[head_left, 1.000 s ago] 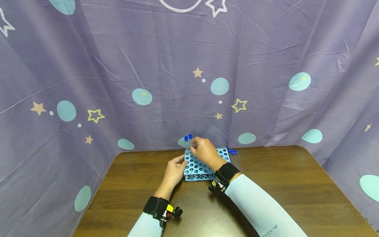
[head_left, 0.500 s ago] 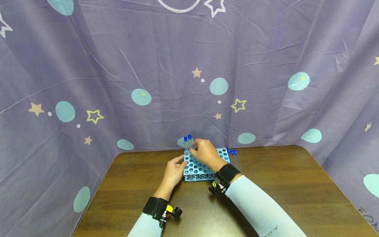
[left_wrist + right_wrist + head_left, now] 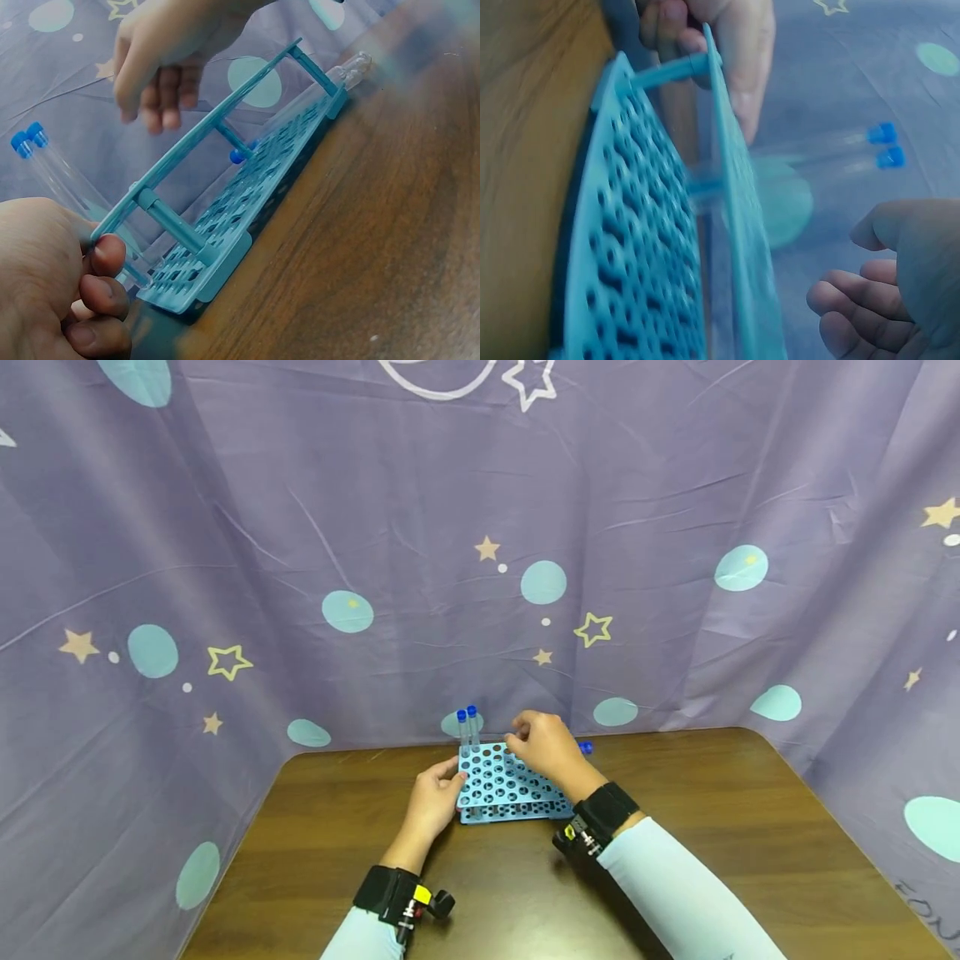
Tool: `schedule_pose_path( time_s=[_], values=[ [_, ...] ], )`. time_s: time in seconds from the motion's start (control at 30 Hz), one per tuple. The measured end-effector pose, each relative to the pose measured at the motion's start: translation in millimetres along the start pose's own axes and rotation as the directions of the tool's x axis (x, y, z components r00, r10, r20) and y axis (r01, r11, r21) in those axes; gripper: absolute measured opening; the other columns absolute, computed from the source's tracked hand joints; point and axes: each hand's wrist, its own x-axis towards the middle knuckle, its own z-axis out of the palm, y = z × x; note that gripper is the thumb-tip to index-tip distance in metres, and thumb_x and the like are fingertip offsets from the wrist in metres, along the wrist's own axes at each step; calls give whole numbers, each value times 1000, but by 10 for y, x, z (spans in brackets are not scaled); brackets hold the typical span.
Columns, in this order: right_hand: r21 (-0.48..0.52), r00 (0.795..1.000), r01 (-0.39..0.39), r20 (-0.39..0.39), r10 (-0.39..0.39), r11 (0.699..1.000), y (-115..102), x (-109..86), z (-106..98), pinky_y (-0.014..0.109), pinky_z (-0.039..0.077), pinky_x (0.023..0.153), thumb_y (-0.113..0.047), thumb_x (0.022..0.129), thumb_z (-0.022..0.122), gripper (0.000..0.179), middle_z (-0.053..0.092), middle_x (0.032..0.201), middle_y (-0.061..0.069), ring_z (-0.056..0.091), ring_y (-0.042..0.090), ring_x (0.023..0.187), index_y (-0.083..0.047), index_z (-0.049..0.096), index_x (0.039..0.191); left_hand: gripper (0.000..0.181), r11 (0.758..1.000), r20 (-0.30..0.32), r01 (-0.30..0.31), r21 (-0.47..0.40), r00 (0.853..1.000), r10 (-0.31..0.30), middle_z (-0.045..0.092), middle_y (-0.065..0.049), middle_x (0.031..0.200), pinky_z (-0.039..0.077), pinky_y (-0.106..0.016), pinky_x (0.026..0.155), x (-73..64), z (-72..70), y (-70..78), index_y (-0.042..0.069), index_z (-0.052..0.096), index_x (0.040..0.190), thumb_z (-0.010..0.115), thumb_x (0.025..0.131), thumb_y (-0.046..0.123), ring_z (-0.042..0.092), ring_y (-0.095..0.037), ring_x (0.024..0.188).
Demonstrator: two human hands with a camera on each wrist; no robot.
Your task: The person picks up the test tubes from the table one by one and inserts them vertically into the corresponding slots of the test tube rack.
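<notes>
A light-blue test tube rack (image 3: 498,781) with rows of round holes stands on the table. Two clear test tubes with blue caps, a front one (image 3: 462,732) and one beside it (image 3: 473,727), stand upright in its back left corner. My left hand (image 3: 432,802) grips the rack's left end, thumb on the top plate and fingers curled round the edge in the left wrist view. Over the rack's right half hangs my right hand (image 3: 547,745), fingers loosely bent, with nothing between thumb and fingers in the right wrist view (image 3: 870,292).
Behind the rack's right side lie more clear tubes (image 3: 289,105) with blue caps (image 3: 585,747), partly hidden by the rack and my right hand. The brown wooden table (image 3: 337,852) ends at the back against a purple patterned curtain (image 3: 420,568).
My right hand has moved right, away from the two upright tubes, and its fingers have loosened. The left hand keeps its grip on the rack. The head view has shifted slightly.
</notes>
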Motion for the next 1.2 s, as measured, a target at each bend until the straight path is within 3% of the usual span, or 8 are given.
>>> schedule_pose_path(
  time_s=[0.3, 0.6, 0.93, 1.2],
  values=[
    [-26, 997, -33, -75, 31, 999, 238, -166, -422, 40, 61, 71, -31, 107, 79, 25, 84, 96, 3, 74, 16, 76, -10, 81, 120, 50, 1000, -8, 9, 22, 1000, -9, 81, -9, 78, 54, -28, 58, -11, -39, 1, 0, 66, 157, 71, 111, 21, 67, -13, 58],
    [-46, 985, -132, -118, 126, 990, 557, -288, -738, 47, 64, 77, -33, 109, 73, 28, 85, 103, 8, 77, 21, 82, -10, 82, 121, 49, 1000, 6, -12, 19, 1000, 12, 82, -11, 78, 55, -28, 60, -7, -20, -8, -2, 66, 156, 70, 112, 20, 69, -13, 60],
    [-55, 978, -154, -154, 144, 987, 861, -372, -837, 50, 64, 76, -32, 106, 71, 27, 85, 98, 9, 78, 25, 82, -10, 83, 116, 49, 1000, -3, -15, 13, 1000, 15, 75, -6, 67, 48, -26, 53, -23, -7, 7, -1, 67, 155, 71, 112, 21, 62, -12, 54],
    [-92, 978, -198, -94, 189, 976, 1003, -392, -832, 59, 64, 92, -32, 106, 70, 34, 85, 111, 13, 80, 34, 102, -7, 81, 126, 49, 1000, -1, -7, 4, 1000, 7, 71, -1, 64, 45, -25, 50, -17, -7, 14, 0, 66, 156, 71, 111, 20, 57, -10, 51]
  ],
)
